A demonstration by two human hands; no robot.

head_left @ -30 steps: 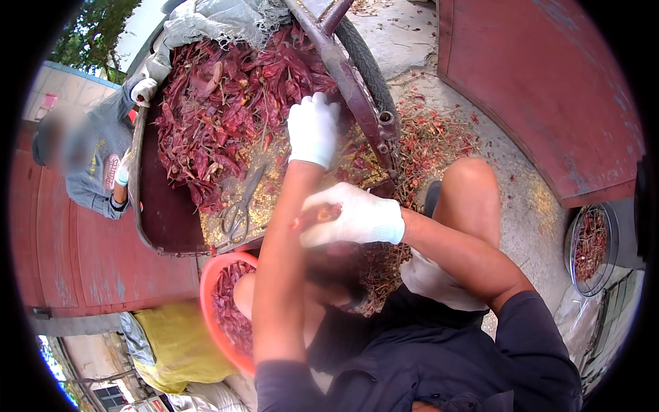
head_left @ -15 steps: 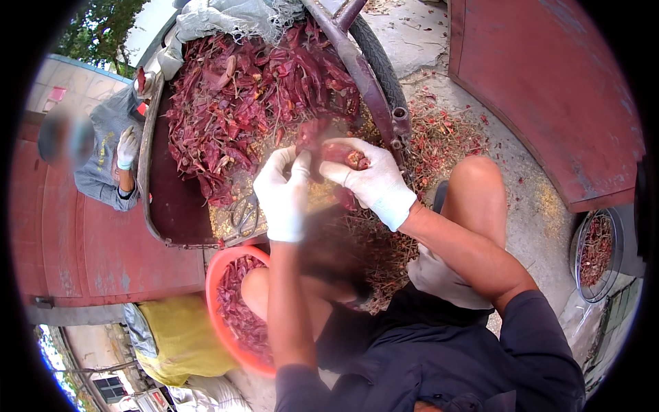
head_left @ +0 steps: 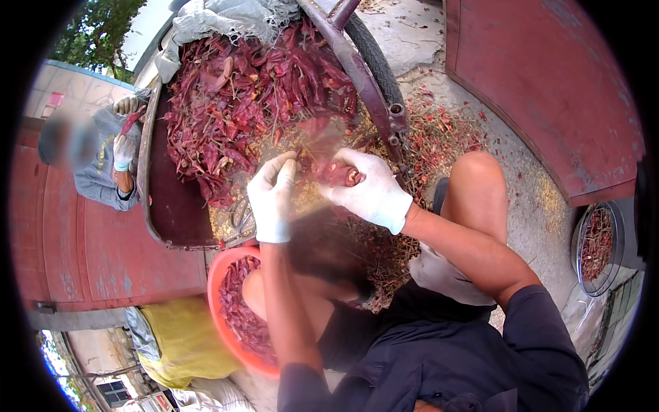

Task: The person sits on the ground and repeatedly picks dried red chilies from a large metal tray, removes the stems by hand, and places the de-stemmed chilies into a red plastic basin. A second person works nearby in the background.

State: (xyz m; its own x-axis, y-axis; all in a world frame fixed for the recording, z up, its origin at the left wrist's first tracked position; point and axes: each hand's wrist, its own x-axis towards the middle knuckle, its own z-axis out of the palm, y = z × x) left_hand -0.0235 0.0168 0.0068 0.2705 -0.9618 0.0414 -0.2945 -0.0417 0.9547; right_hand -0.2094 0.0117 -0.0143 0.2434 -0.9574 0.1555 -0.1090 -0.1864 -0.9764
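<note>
While aslant, right hand (head_left: 374, 187) around peppers (head_left: 336, 175)

The peppers (head_left: 257, 93) are dark red, basin (head_left: 213, 292) orange, gloves (head_left: 374, 189) white.

From the wearer's head, a fisheye view faces down and forward onto the cart (head_left: 171, 206). The left hand (head_left: 272, 199) and right hand (head_left: 376, 187) sit close, near mid-view; straight edges bend outward.
</note>
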